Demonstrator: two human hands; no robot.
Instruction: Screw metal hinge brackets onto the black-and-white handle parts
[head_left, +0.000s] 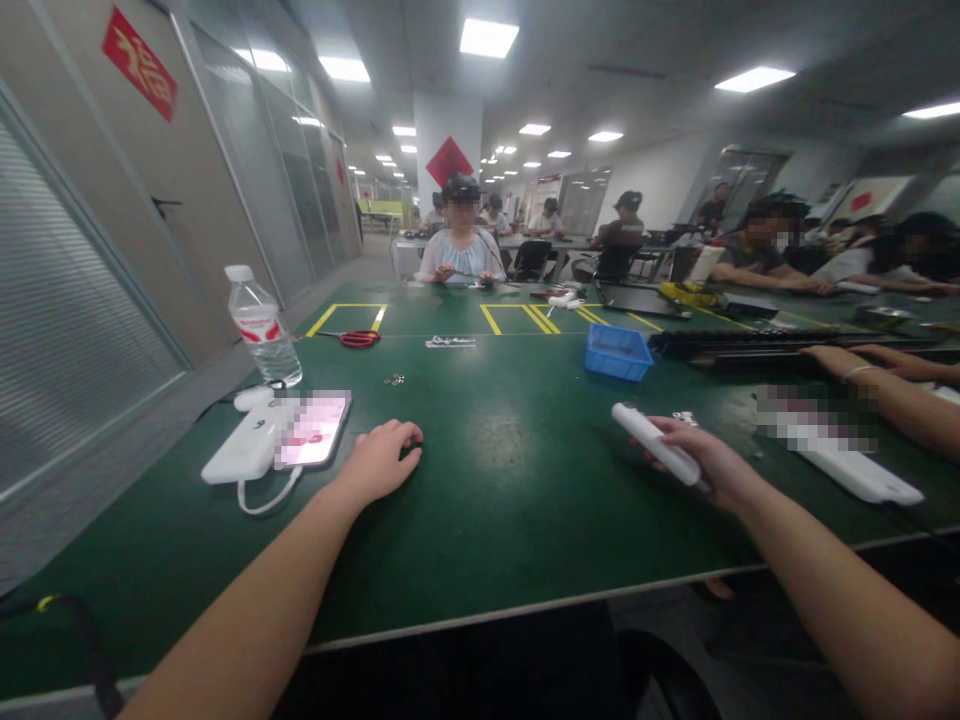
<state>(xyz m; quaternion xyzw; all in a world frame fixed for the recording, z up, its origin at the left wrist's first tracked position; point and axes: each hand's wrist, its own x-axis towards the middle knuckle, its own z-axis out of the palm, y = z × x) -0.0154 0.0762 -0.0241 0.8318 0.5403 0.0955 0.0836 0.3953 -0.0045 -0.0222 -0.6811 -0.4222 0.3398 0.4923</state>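
Note:
My right hand [709,455] is closed around a white, rounded bar-shaped object [652,440], tilted above the green table; its exact kind is unclear. Just behind those fingers lie small white metal-looking pieces [684,418]. On the table to the left rests my left hand [382,458], fingers loosely curved and the thumb apart from them, with nothing visible in it. Beside its wrist is a phone [337,415] with a lit pink screen. A white power bank [244,445] with a short white cable lies next to the phone.
A water bottle [262,330] stands at the left edge. Further back lie red-handled scissors [360,339], small metal bits [395,380], thin silvery parts [451,342] and a blue bin [618,355]. At right are a long white device [847,455] and a co-worker's forearm [892,395].

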